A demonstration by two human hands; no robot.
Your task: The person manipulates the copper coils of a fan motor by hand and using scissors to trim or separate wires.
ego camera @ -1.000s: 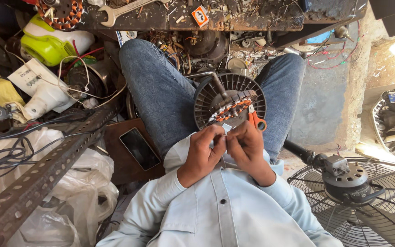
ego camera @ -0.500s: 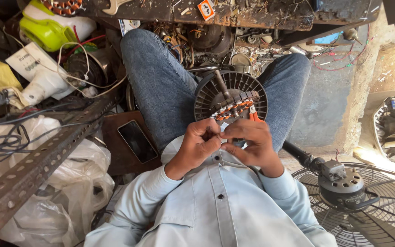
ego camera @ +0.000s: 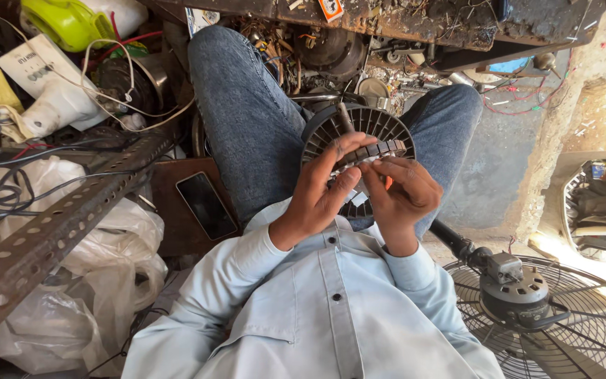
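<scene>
- Here, the left hand (ego camera: pixel 320 193) gripped the front of a round, ribbed motor core (ego camera: pixel 359 144) resting on the lap, between the knees.
- The right hand (ego camera: pixel 401 196) pinched the core's near rim, fingertips meeting the left's.
- Something orange (ego camera: pixel 388 182) peeked out behind the right fingers; what it was could not be told.
- White plastic bags (ego camera: pixel 71 281) lay at the left, their contents hidden.
- A phone (ego camera: pixel 207 205) lay on a brown board beside the left thigh.
- A fan (ego camera: pixel 527 309) with wire guard was cut off at the lower right.
- The cluttered desk (ego camera: pixel 401 21) ran off the top edge.
</scene>
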